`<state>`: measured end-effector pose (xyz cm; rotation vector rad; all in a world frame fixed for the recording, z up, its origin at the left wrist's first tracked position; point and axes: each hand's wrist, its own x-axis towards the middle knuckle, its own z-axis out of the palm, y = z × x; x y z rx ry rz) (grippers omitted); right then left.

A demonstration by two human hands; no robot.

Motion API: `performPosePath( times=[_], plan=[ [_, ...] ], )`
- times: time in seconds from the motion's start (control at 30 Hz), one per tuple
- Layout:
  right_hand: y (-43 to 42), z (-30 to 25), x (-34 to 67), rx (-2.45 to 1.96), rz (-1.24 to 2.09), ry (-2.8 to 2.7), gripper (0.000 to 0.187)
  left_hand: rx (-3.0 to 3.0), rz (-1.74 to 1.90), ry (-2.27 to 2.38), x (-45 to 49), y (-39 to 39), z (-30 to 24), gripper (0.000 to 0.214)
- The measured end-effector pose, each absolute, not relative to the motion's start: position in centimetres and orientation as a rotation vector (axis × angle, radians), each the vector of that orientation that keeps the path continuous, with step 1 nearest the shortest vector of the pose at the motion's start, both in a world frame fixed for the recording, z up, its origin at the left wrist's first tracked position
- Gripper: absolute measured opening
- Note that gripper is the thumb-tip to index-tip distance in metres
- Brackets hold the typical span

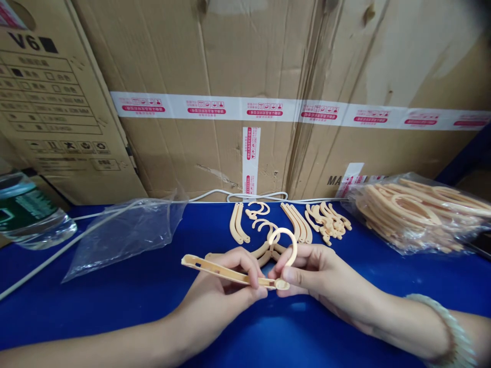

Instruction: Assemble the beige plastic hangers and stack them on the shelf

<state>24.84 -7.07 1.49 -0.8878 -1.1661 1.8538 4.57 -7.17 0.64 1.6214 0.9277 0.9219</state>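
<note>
My left hand (226, 291) is closed on a beige plastic hanger arm (218, 270) that points left above the blue table (115, 306). My right hand (318, 273) pinches a beige hook piece (284, 240), whose round end meets the arm's right end at my fingertips. Just behind my hands lie loose curved hanger arms (238, 223), small hooks (260, 210), more arms (296, 222) and a pile of small clips (328, 221).
A clear bag full of beige hanger parts (414, 212) lies at the right. An empty clear plastic bag (123, 232) and a water bottle (30, 214) sit at the left. Cardboard boxes (245, 92) wall the table's far edge, with a white cable (215, 197) along it.
</note>
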Motion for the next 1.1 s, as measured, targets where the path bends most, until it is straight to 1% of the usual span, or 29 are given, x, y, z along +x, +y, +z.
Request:
performPosePath(
  times=[0.4,0.63,0.8,1.1],
  plan=[
    [-6.9,1.1,24.6,-0.9,1.79,-1.263,0.02,1.668,0.921,0.929,4.7,-7.2,1.0,0.019],
    [-7.3,1.0,24.0,-0.919,1.667,-1.359,0.026,1.634,0.954,0.875,4.9,-7.4,1.1,0.02],
    [-7.3,0.8,23.8,-0.875,1.578,-1.43,0.027,1.592,0.923,0.916,4.8,-7.5,1.1,0.019],
    [-7.6,0.5,23.6,-0.889,1.557,-1.45,0.029,1.663,0.934,0.97,5.0,-7.6,0.9,0.021]
  ],
)
